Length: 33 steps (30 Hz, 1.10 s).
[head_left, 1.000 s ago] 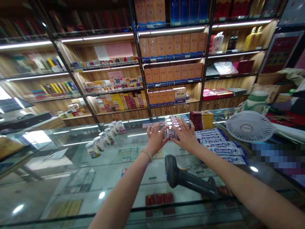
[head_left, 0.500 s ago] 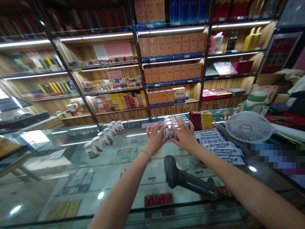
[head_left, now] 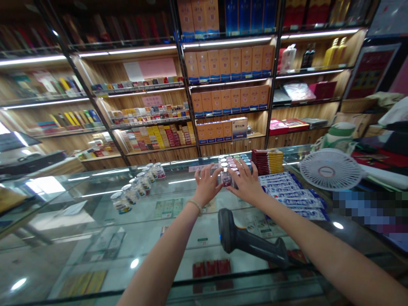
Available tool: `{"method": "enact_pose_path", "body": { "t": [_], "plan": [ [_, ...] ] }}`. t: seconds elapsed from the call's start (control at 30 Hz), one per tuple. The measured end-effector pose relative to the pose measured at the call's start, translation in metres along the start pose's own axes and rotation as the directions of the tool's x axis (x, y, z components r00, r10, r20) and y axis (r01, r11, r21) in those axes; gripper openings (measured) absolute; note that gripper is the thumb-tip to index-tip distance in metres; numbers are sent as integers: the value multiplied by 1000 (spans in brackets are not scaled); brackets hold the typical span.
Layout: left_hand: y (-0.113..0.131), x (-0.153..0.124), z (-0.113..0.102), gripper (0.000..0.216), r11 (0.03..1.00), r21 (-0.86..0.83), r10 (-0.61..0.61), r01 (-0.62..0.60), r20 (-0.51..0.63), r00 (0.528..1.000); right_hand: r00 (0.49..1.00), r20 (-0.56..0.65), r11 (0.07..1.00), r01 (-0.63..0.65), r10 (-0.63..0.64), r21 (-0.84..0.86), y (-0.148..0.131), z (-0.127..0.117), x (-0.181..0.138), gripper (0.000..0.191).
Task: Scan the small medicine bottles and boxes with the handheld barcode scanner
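Note:
At the far side of the glass counter, a small clear jar with a white lid and dark contents stands at the front of a packed group of small containers. My left hand is at its left side, thumb and forefinger against it, the other fingers raised. From the right, my right hand meets the same jar with thumb and forefinger. Its remaining fingers spread over the pink, green and blue containers behind, partly hiding them. A black barcode scanner lies below, between my forearms.
Left on the counter runs a row of white-lidded jars. To the right are a stack of red and yellow packs, blue-and-white packets, and a white fan. Shelves of orange boxes line the wall.
My hands keep nearly the same place around the jar. The whole view has shifted very slightly left.

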<state>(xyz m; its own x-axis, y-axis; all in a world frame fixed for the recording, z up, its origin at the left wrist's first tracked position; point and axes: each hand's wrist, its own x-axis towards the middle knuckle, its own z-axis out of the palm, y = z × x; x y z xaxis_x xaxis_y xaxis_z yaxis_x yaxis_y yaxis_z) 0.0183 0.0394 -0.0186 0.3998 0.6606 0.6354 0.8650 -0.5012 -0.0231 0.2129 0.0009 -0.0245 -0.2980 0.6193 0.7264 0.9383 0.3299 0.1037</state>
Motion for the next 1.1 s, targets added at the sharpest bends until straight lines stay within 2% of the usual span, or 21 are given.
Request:
{"method": "enact_pose_path", "body": {
  "t": [0.2,0.33,0.47,0.63,0.9,1.1],
  "plan": [
    [0,-4,0,68,999,47,7,-8,29,1000,1000,-23,1000,12,-12,5,0,-1,-1,72],
    [-1,-8,-3,78,994,114,-7,-2,77,997,999,34,1000,-6,6,2,1,-2,-2,82],
    [-2,-13,-12,79,987,161,0,-17,103,995,997,69,1000,-18,18,0,1,-2,-3,81],
    [-5,-20,-29,73,986,166,-21,6,89,996,999,43,1000,-10,10,-4,2,-2,-5,74],
    [-33,-31,-63,63,980,201,-19,10,43,999,999,16,999,52,-52,-11,-1,-11,4,68],
    [-57,-39,-77,59,974,220,-52,47,17,998,990,-12,990,138,-138,-23,-14,-18,20,63]
  ]
}}
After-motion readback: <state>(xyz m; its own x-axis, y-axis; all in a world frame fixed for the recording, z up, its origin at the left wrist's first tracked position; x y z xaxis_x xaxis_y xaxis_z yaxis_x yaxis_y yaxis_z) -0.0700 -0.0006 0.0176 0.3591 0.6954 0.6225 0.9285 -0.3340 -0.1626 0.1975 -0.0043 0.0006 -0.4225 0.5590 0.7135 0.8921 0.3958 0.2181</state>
